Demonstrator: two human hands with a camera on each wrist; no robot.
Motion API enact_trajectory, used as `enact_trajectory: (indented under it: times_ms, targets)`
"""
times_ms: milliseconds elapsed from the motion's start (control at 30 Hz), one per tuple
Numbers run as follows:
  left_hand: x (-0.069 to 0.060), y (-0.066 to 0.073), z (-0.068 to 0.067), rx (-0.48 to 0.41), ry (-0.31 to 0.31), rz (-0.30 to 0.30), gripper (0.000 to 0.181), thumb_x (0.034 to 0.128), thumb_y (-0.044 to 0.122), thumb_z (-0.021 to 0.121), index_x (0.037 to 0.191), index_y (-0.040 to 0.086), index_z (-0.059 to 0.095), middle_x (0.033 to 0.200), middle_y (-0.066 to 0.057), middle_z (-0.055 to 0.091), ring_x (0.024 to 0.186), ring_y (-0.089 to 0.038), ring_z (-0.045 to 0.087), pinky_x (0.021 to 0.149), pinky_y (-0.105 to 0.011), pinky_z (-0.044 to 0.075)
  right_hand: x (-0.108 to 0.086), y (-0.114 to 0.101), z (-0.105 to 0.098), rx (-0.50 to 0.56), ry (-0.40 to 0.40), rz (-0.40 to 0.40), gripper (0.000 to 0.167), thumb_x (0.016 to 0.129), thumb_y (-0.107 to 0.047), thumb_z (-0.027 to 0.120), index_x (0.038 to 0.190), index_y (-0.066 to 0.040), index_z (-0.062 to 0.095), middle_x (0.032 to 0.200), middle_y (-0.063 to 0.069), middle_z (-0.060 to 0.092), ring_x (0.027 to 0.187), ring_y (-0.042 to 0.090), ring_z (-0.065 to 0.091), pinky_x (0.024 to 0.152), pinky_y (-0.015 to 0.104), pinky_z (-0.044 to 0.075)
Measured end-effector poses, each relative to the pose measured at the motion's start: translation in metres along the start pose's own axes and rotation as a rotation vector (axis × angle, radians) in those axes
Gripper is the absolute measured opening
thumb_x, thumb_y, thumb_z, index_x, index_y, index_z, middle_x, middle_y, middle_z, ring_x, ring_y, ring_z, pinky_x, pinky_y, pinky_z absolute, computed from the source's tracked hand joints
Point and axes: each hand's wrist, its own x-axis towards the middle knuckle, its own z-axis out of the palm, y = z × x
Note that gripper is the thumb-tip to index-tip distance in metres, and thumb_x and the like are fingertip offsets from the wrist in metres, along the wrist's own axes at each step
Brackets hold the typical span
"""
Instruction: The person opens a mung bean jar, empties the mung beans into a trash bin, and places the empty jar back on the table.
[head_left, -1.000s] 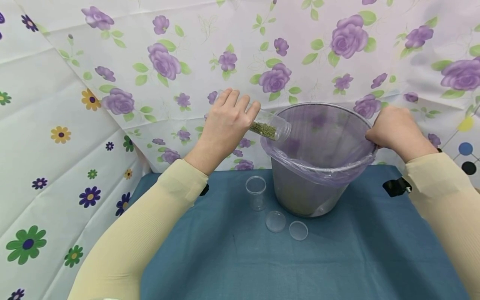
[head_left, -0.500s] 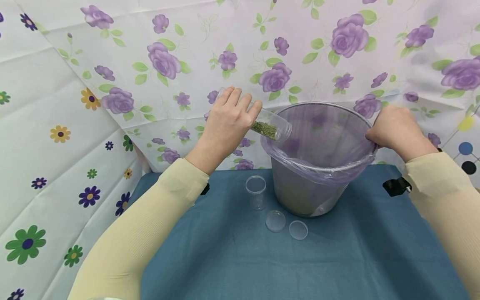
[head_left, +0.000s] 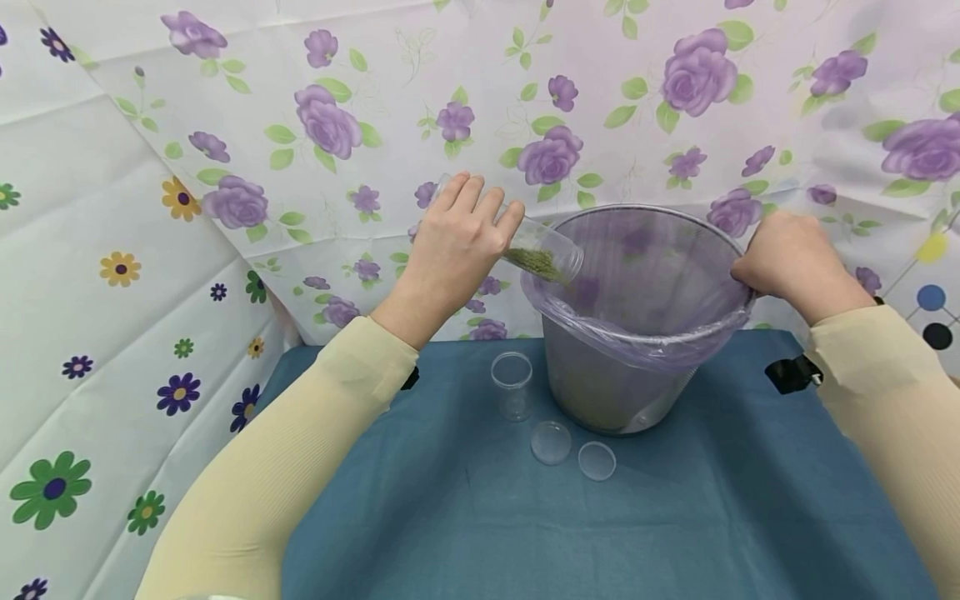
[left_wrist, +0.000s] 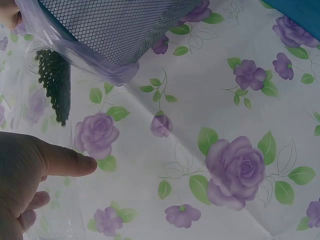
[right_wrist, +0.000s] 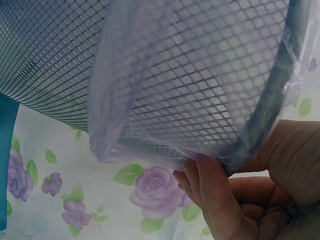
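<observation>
So the left hand (head_left: 463,229) has its fingers curled round a clear jar (head_left: 562,248), tipped, mouth at the left side of the bin (head_left: 600,379), which stands by the desk's (head_left: 525,533) far edge. Right hand (head_left: 791,254) is pinching the bin's rim, purple bag (head_left: 637,348) and all. I'd call this the pouring step: the green beans (head_left: 534,261) are blurry near the jar's mouth. Next probably calls for a steeper tilt, bin steadied. Other jar (head_left: 512,372) and two lids (head_left: 551,442) sit left and front of the bin.
</observation>
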Motion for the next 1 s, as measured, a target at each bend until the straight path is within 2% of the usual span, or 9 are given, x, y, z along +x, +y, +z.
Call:
enact_trajectory:
  times_ms: [1000]
  targets:
    - [0.0033,0.0014,0.0009,0.005,0.03,0.021,0.026,0.0919,-0.004,0.041,0.1,0.009,0.063,0.098,-0.011,0.065,0.103,-0.032,0.059,0.105,-0.042,0.041,0.0016,0.0022,0.0006,-0.01,-0.005,-0.01,0.02,0.069,-0.016,0.059,0.059,0.0,0.054,0.063,0.019,0.052,0.061,0.035,0.046,0.046,0.035,0.036]
